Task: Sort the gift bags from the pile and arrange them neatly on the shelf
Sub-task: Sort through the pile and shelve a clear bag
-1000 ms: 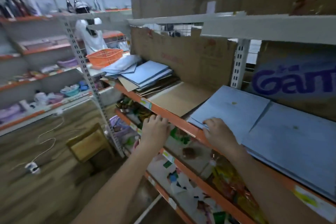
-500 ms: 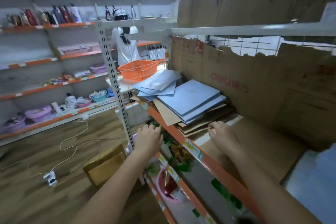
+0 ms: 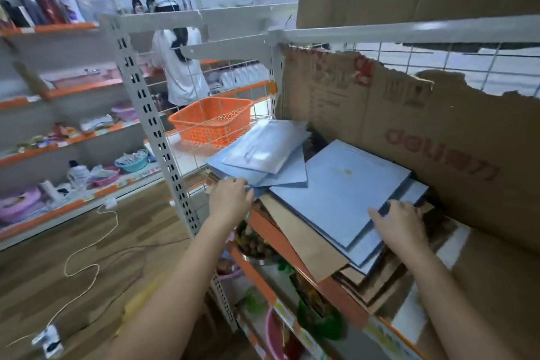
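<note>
The left hand (image 3: 230,199) pinched the loose blue bags (image 3: 263,152); the right hand (image 3: 400,222) gripped the stack's (image 3: 344,184) edge. Light, stiff, slippery bags: hold the edges.

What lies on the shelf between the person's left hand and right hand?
In the head view, flat blue gift bags span the stretch between left hand and right hand, atop brown paper bags.

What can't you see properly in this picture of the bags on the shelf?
Head view, the only one:
- Brown bags: mostly covered by the blue bags stacked on them; no count possible.
- Right hand fingertips: tucked under the blue stack's edge.
- Left hand: blurred, grip on the pale bags unclear.
- Lower shelf goods: blurred, cut off by the bottom edge.
</note>
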